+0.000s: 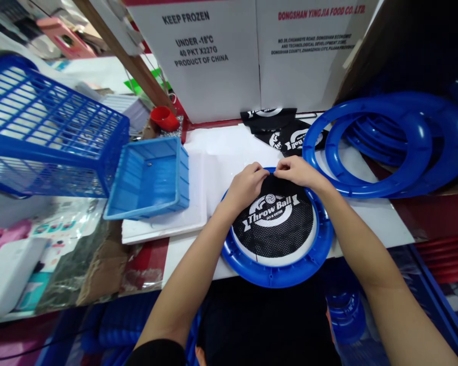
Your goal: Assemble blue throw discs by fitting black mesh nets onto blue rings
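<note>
In front of me lies a blue plastic ring point(270, 277) at the near edge of the table. Over its opening is a black mesh disc point(278, 239) printed "Throw Ball"; a pale gap shows between mesh and ring along the near side. My left hand point(248, 185) pinches the mesh's far edge against the ring's far rim. Beside it, my right hand point(295, 170) pinches the same edge, the fingertips of both almost meeting. More black mesh pieces point(270, 122) lie beyond my right hand. Stacked blue rings point(420, 147) stand at the right.
A light blue bin point(148, 178) rests on a white foam slab point(168, 229) to the left, near a blue basket point(53, 127) and a red cup point(165, 119). A large white carton point(221, 86) stands behind the work surface.
</note>
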A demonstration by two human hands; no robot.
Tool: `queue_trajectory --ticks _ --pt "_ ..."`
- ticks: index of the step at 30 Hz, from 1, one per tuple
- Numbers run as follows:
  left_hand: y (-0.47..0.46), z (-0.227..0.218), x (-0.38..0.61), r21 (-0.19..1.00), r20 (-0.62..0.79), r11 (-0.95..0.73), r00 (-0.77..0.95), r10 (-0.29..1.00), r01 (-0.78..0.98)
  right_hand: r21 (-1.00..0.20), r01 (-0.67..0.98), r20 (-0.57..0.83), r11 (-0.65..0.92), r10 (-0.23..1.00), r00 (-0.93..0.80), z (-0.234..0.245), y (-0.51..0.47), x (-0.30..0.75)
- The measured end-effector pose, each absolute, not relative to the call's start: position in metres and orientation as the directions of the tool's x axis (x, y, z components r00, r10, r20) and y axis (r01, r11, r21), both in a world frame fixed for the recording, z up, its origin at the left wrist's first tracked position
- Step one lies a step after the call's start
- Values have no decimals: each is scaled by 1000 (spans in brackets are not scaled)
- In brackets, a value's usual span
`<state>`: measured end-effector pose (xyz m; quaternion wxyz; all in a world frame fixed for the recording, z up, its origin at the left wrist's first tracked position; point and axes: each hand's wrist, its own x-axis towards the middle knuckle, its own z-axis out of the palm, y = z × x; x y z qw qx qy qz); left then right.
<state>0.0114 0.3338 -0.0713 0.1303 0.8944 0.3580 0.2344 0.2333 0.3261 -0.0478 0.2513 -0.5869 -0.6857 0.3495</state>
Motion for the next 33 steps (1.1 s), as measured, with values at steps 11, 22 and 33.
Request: queue_trajectory --ticks 11,22,33 --pt "334 -74 9 354 372 -737 636 676 576 -767 637 -40 82 984 -174 -48 322 231" --pt "333 -73 9 322 365 -754 660 657 572 -772 630 -47 84 981 -188 -47 322 232" --pt "332 -68 13 323 264 -717 669 695 617 -760 645 -59 76 981 -186 -47 325 233"
